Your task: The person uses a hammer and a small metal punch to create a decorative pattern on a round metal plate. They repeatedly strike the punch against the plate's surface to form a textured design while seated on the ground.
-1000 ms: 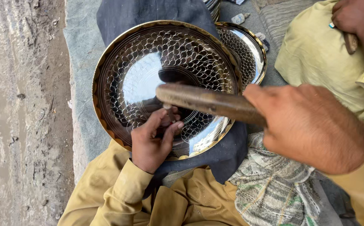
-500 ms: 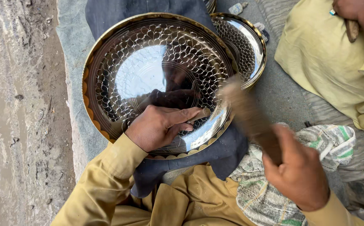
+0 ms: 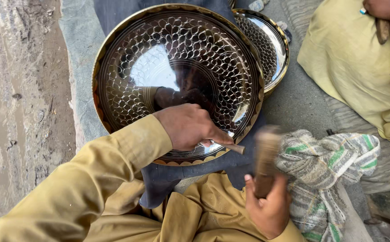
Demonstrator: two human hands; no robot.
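A thin punch (image 3: 233,147) is pinched in the closed left hand (image 3: 188,127) against the lower rim of the large engraved metal tray (image 3: 177,67), which lies on dark cloth (image 3: 159,183). A blurred wooden mallet (image 3: 266,157) is gripped by its lower end in the closed right hand (image 3: 269,208). The tray is judged stiff, slick and easily marked, best held at its rim.

I see the ground (image 3: 20,112) as the only support here: bare, muddy earth on the left. A grey mat (image 3: 76,67) lies spread on it, running under the work. On the mat I see a dark blue cloth (image 3: 114,13), and the large patterned metal plate (image 3: 177,54) rests on that cloth. A second, smaller plate (image 3: 271,45) lies just behind it, partly covered by its rim. A striped rag (image 3: 334,157) lies on the mat to the right.
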